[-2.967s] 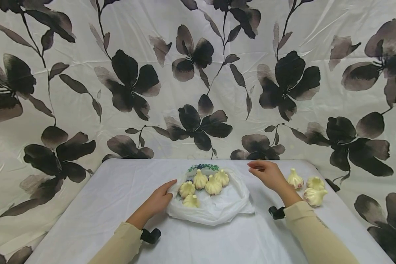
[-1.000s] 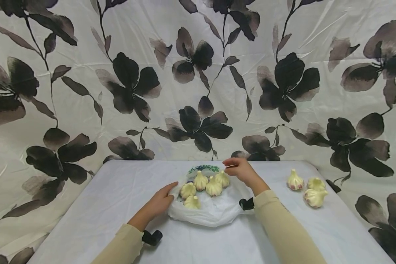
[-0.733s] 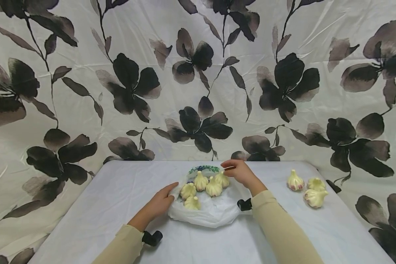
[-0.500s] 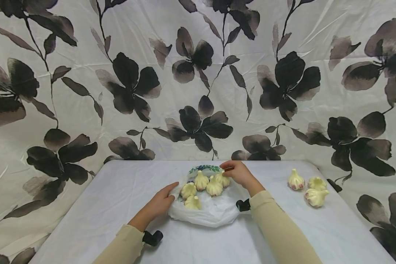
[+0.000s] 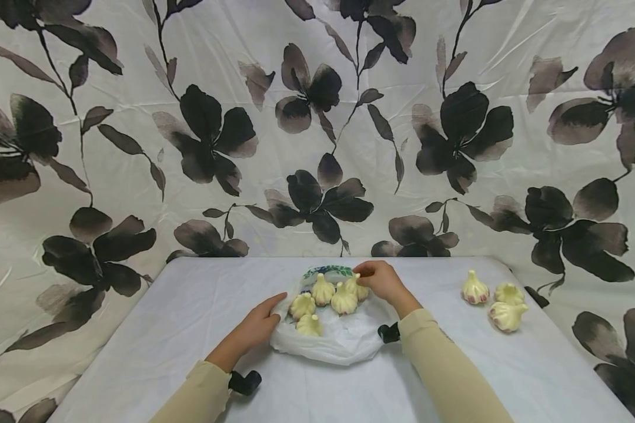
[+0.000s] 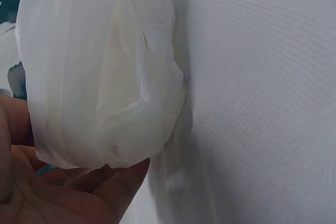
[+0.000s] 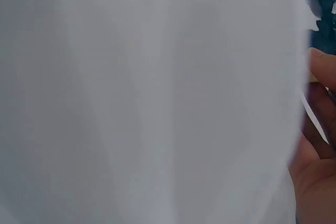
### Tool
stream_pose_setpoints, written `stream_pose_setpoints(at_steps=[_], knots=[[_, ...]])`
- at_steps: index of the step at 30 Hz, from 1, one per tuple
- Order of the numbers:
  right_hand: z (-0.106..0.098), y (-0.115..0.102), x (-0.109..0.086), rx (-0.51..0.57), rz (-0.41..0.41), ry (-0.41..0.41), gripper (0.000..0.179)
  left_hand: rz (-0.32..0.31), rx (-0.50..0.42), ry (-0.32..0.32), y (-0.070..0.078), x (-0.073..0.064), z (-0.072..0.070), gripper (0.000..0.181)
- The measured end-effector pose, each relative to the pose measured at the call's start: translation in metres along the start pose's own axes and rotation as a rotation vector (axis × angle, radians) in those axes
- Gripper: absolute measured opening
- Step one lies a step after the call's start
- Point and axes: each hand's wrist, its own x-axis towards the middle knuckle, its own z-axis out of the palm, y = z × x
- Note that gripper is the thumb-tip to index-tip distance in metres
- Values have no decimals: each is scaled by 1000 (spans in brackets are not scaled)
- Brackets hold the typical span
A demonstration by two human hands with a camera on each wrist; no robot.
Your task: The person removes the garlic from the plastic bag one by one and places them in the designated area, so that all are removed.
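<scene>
A white plastic bag [image 5: 344, 346] lies spread and opened upward on the table, with several garlic bulbs in it. My left hand [image 5: 251, 329] holds the bag's left side; in the left wrist view its fingers [image 6: 118, 187] go partly behind the plastic. At the bag's back right, my right hand [image 5: 386, 285] pinches the neck of one garlic bulb [image 5: 361, 292] with thumb and fingertips. Beside that bulb sit others, such as the middle garlic bulb [image 5: 344, 301]. The bag's blurred wall [image 7: 157, 98] hides most of the right wrist view, leaving the thumb [image 7: 323, 66] at the edge.
On the right of the table stand 3 more garlic bulbs, one upright garlic bulb [image 5: 474, 289] and two close together in front, including a tilted garlic bulb [image 5: 507, 317]. A white cloth covers the table [image 5: 153, 346]. Behind it hangs a floral curtain [image 5: 381, 194].
My right hand has moved left from beside the loose bulbs to the bag, then lowered slightly onto the back right bulb. The left hand and the bag stay nearly still.
</scene>
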Motion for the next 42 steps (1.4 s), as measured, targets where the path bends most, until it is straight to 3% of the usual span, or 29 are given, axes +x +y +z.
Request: stream_pose_setpoints(at_steps=[17, 30, 35, 42], knots=[[-9, -4, -4, -104, -114, 65, 25, 1, 17, 0, 2, -1, -1, 55], [-18, -16, -10, -52, -152, 50, 28, -10, 16, -6, 4, -2, -1, 54], [-22, -24, -15, 10, -177, 63, 28, -2, 6, -4, 2, 0, 0, 55], [-30, -29, -17, 3, -183, 95, 24, -12, 0, -5, -2, 2, 2, 56]])
